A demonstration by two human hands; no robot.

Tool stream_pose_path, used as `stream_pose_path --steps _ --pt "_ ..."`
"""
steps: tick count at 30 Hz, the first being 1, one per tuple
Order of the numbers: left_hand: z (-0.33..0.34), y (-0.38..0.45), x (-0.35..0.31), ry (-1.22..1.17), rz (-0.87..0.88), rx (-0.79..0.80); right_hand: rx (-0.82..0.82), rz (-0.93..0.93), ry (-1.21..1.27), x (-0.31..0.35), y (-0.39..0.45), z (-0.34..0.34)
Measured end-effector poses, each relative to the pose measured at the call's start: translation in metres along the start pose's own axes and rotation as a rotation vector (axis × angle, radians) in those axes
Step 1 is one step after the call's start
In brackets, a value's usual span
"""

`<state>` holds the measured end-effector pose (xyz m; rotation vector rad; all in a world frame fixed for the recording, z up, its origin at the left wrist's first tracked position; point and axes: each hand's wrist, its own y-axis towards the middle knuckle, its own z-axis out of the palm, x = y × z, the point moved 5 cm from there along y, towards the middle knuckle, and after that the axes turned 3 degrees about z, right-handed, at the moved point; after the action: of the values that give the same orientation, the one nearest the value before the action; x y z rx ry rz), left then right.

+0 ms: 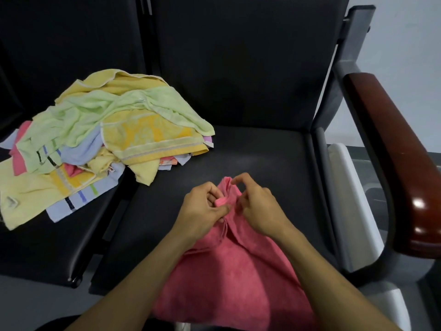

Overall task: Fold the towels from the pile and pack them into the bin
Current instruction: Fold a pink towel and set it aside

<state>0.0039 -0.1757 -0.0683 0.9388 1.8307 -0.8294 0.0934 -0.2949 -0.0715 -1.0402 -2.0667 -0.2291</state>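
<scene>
Now both my hands pinch the far end of the pink towel, ready to spread it for folding.

My left hand (207,206) grips a bunched corner of the pink towel (226,278) between thumb and curled fingers; my right hand (256,206) pinches the edge just beside it. The towel's long axis runs from my hands back toward me over the black seat (262,154), which lies bare ahead and to the right as far as the wooden armrest (391,149). To the left sits the towel pile (95,139), nearer my left hand. I judge the white bin (346,187) stands beyond the seat's right edge.
</scene>
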Motion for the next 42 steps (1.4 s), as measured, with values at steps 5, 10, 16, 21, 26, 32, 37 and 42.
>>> stream_pose_path --steps 5,10,16,21,26,32,37,42 --pt "-0.001 -0.005 0.001 0.056 0.02 0.014 0.06 0.011 -0.064 0.007 0.012 0.008" --pt "-0.006 -0.004 0.003 0.062 0.037 -0.004 0.095 0.009 -0.121 0.008 0.018 0.015" --pt "-0.007 -0.003 0.003 0.045 0.047 -0.003 0.144 0.016 -0.145 -0.002 0.023 0.021" --pt "-0.005 -0.004 0.001 0.046 0.045 0.005 0.132 0.026 -0.179 -0.007 0.025 0.018" --pt "-0.005 -0.003 0.004 0.054 0.039 0.008 0.121 -0.05 -0.11 -0.002 0.025 0.013" --pt "-0.004 -0.003 0.003 0.064 0.038 0.016 0.208 -0.104 -0.057 0.005 0.023 0.011" --pt "-0.007 -0.003 0.003 0.067 0.04 0.018 0.132 -0.037 -0.048 -0.004 0.028 0.011" --pt "-0.006 -0.005 0.0 0.059 0.04 0.03 0.168 -0.032 -0.099 -0.009 0.028 0.017"
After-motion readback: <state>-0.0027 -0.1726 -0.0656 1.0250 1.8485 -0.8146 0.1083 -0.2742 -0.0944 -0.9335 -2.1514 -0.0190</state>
